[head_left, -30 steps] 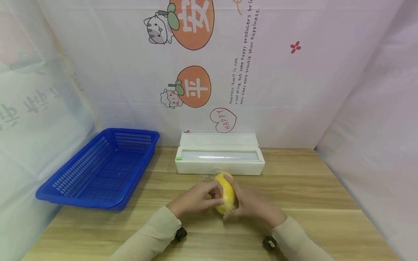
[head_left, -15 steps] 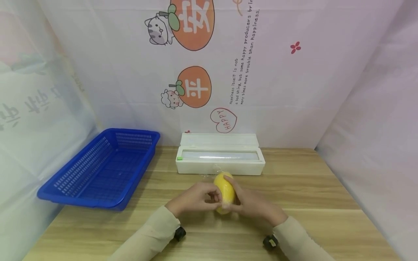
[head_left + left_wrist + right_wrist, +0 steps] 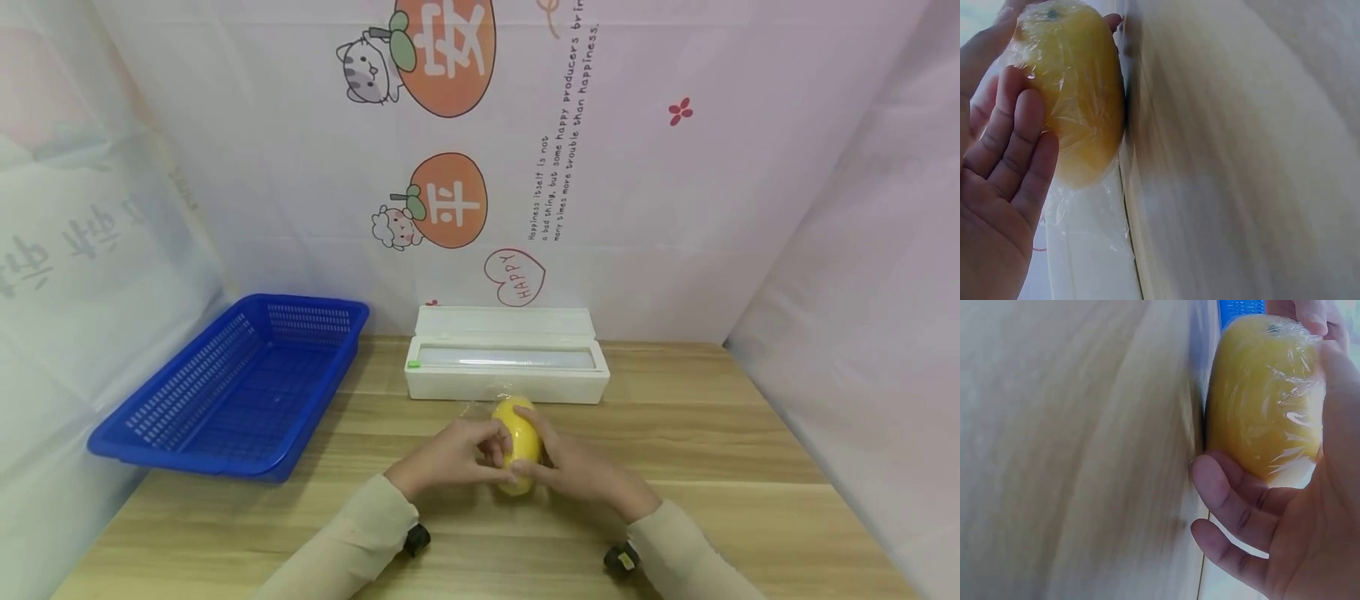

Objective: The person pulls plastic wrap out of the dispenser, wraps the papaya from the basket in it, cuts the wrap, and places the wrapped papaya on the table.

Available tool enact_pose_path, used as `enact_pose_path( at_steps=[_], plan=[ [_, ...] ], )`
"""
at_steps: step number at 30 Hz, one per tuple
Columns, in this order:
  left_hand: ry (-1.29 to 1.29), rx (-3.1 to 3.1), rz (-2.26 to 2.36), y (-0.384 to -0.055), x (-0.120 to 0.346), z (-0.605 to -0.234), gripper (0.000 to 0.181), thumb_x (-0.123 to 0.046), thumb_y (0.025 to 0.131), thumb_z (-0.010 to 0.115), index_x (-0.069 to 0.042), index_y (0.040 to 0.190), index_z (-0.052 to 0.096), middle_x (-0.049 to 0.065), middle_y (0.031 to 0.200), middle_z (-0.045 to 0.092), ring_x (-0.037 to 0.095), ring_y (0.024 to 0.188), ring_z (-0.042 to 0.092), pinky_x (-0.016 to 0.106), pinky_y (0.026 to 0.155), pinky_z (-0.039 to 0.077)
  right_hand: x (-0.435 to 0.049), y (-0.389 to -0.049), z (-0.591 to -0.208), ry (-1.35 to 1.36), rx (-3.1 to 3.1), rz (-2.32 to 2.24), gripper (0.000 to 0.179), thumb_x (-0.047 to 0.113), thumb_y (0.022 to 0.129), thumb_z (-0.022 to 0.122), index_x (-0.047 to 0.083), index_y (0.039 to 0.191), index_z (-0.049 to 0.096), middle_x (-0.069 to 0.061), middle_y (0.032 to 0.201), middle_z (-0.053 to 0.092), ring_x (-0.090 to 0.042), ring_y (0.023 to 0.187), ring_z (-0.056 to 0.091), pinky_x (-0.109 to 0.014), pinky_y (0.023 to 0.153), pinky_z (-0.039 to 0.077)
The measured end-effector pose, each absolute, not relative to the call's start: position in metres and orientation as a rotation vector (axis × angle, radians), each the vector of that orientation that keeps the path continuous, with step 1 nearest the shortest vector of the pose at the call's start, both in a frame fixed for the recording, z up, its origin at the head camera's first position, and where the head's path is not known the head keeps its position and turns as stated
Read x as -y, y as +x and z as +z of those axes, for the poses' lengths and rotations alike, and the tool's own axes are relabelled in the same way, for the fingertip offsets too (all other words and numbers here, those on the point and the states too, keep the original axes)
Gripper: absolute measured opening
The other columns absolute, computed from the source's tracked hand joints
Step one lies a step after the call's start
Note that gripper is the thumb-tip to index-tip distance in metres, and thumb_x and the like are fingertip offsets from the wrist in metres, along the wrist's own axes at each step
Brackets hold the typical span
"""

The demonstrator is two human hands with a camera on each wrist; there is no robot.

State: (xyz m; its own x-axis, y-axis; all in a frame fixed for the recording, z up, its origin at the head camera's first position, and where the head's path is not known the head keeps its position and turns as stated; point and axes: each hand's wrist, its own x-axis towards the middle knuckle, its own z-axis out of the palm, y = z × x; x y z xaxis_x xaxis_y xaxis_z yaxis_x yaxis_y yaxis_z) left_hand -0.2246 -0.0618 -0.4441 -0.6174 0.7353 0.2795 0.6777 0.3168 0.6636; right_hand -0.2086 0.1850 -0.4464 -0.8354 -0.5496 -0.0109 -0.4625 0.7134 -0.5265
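Observation:
A yellow oval fruit (image 3: pixel 517 450), wrapped in clear cling film, stands on end on the wooden table. My right hand (image 3: pixel 581 467) holds it from the right, fingers along its far side and thumb near its lower front. My left hand (image 3: pixel 465 454) is at its left side with fingers curled and thumb and fingertips against the wrapped surface. In the left wrist view, wrinkled cling film (image 3: pixel 1066 69) covers the fruit, and a dark spot shows at its end. Loose film (image 3: pixel 472 408) trails from it toward the white box (image 3: pixel 506 387).
The white cling film box stands behind the fruit with its lid (image 3: pixel 504 322) raised and a roll (image 3: pixel 506 357) inside. A blue plastic basket (image 3: pixel 277 467) sits to the left. Printed white cloth (image 3: pixel 637 208) encloses the back and sides of the table (image 3: pixel 720 500).
The fruit stays in place between my hands. My left thumb and fingers shift slightly against its lower left side, and my right thumb moves a little over the lower front.

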Motion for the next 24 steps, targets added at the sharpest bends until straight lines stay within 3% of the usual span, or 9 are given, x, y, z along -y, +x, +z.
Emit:
enact_pose_path(
  at_steps=[7,13,19,22,24],
  plan=[
    [1.269,-2.495,1.201,-0.2275,0.0612,-0.4476,0.041,-0.042,0.088,0.076,-0.021,0.114,0.054,-0.015,0.082,0.064,0.000,0.076,0.062,0.020,0.078,0.054,-0.1854,-0.2080,-0.4485,-0.821,-2.757,-0.822,0.078,0.066,0.097,0.046,0.038,0.160,0.010,-0.010,0.120,0.063,-0.014,0.085,0.059,-0.037,0.074,0.052],
    [1.229,-2.477,1.217,-0.2307,0.0623,-0.4491,0.036,-0.041,0.091,0.074,-0.023,0.117,0.056,-0.015,0.083,0.064,0.002,0.079,0.062,0.021,0.080,0.053,-0.1853,-0.2066,-0.4498,-0.805,-2.766,-0.875,0.070,0.063,0.100,0.042,0.038,0.159,0.015,-0.020,0.144,0.050,-0.025,0.111,0.059,-0.051,0.091,0.051],
    [1.265,-2.467,1.233,-0.2327,0.0649,-0.4497,0.025,-0.036,0.097,0.067,-0.024,0.117,0.061,-0.014,0.087,0.064,0.003,0.078,0.061,0.022,0.073,0.054,-0.1839,-0.2072,-0.4501,-0.809,-2.794,-0.868,0.070,0.065,0.099,0.043,0.037,0.158,0.018,-0.018,0.143,0.052,-0.023,0.106,0.061,-0.049,0.087,0.052],
    [1.285,-2.430,1.224,-0.2338,0.0675,-0.4491,0.023,-0.021,0.099,0.066,-0.023,0.121,0.062,-0.012,0.091,0.063,0.003,0.083,0.061,0.022,0.077,0.054,-0.1837,-0.2082,-0.4513,-0.796,-2.795,-0.859,0.070,0.066,0.098,0.043,0.040,0.158,0.018,-0.017,0.140,0.055,-0.021,0.102,0.061,-0.047,0.085,0.053],
    [1.302,-2.405,1.200,-0.2343,0.0697,-0.4480,0.034,-0.005,0.094,0.067,-0.021,0.124,0.061,-0.010,0.093,0.062,0.004,0.085,0.060,0.022,0.080,0.054,-0.1836,-0.2089,-0.4519,-0.791,-2.777,-0.871,0.070,0.066,0.098,0.044,0.041,0.157,0.017,-0.016,0.138,0.056,-0.020,0.100,0.060,-0.046,0.084,0.052]
  ],
)
